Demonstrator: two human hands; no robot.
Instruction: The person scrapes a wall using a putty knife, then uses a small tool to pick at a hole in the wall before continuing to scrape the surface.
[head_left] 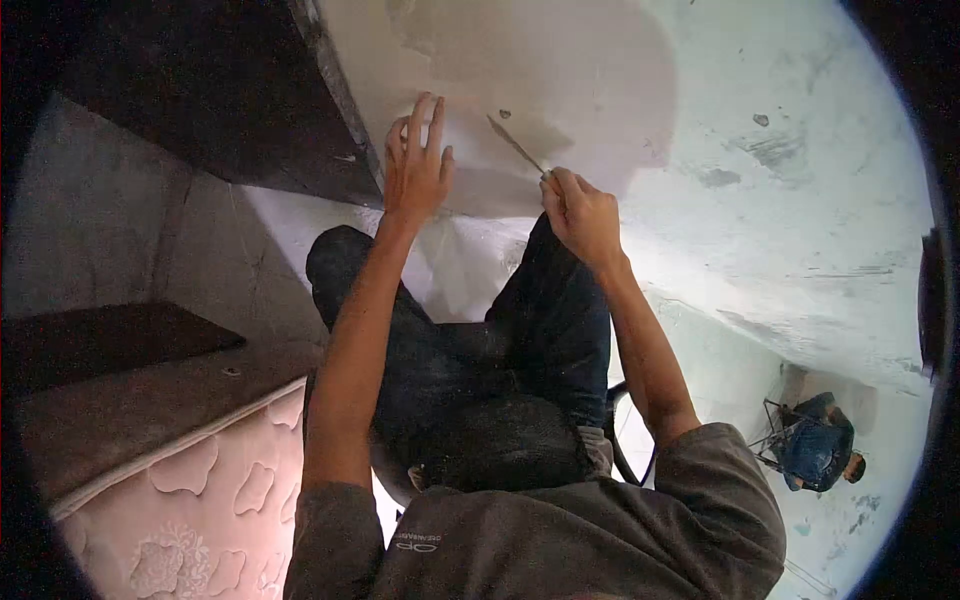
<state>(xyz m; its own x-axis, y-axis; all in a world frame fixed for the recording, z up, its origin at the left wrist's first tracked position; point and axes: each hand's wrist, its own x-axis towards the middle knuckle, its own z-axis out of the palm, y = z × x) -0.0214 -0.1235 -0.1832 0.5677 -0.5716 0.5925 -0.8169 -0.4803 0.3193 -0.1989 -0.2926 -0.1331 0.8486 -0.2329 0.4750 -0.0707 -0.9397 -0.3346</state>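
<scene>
My right hand [582, 215] is closed around the handle of what looks like a putty knife [517, 144], its thin blade seen nearly edge-on and slanting up to the left against the wall. The handle is mostly hidden in my fist. To the left, my left hand [417, 165] rests on or just in front of the wall with its fingers spread, holding nothing. Both hands are at the lower part of a pale wall [570, 60] with a greyish-beige patch. A small dark chip or hole [505, 114] marks the wall near the blade tip.
A dark panel [220, 90] borders the wall on the left. Below it are a brown ledge [150, 400] and a pink patterned mattress [220, 490]. My knees [345, 265] are bent close to the wall. Another person [815, 440] sits on a chair at far right.
</scene>
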